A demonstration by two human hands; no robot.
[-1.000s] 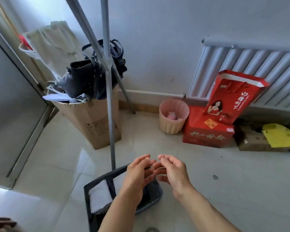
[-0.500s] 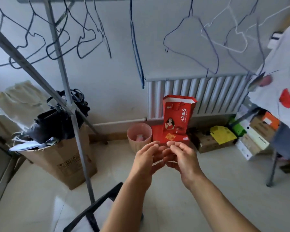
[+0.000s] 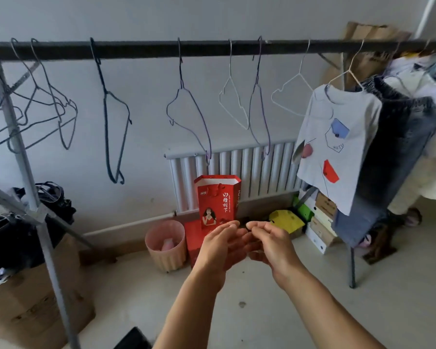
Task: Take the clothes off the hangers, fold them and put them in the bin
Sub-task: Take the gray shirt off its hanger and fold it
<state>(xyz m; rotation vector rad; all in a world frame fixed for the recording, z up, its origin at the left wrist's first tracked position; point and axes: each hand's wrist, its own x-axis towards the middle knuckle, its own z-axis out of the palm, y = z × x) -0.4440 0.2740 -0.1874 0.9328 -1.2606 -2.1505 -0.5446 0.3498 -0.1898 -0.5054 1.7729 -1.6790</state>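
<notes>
while left grip point(image 3: 220, 249) is by right grip point(image 3: 275, 245) | shirt point(image 3: 342, 157) well apart, upper-right

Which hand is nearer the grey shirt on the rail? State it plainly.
Right. The right hand is below and left of the grey shirt; the left hand lies farther to the left. Neither touches the shirt.

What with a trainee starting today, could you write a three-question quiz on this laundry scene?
1. True or false: the left hand and right hand are empty.
2. Which garment hangs beside the bare hangers? A) shirt B) sock C) towel
3. What colour is the wastebasket?
Key: 1 true; 2 A; 3 pink.
</notes>
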